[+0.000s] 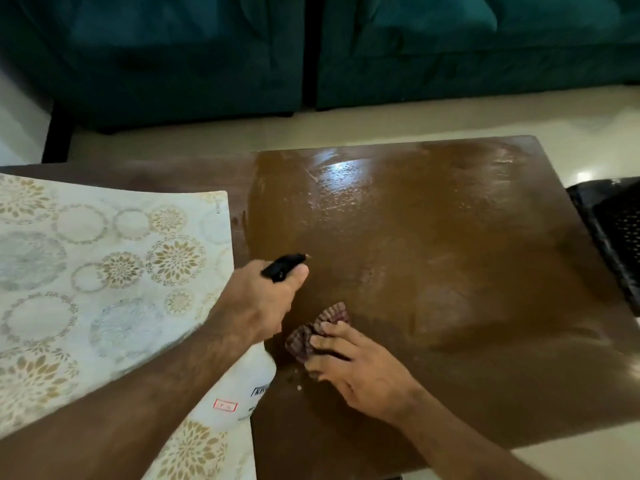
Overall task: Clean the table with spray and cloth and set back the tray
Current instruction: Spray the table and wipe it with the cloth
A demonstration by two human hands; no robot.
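Observation:
My left hand (258, 299) grips a white spray bottle (239, 389) by its black trigger head, nozzle pointing right over the brown wooden table (433, 265). My right hand (353, 368) presses a small dark red striped cloth (315, 332) onto the table near its front, fingers laid flat over it. The far part of the table top looks wet and shiny. A black tray (613, 233) with a perforated bottom shows at the right edge of the view, beside the table.
A pale table mat (104, 271) with gold and blue floral circles covers the table's left part. A dark green sofa (311, 46) stands beyond the table across a strip of cream floor (346, 129).

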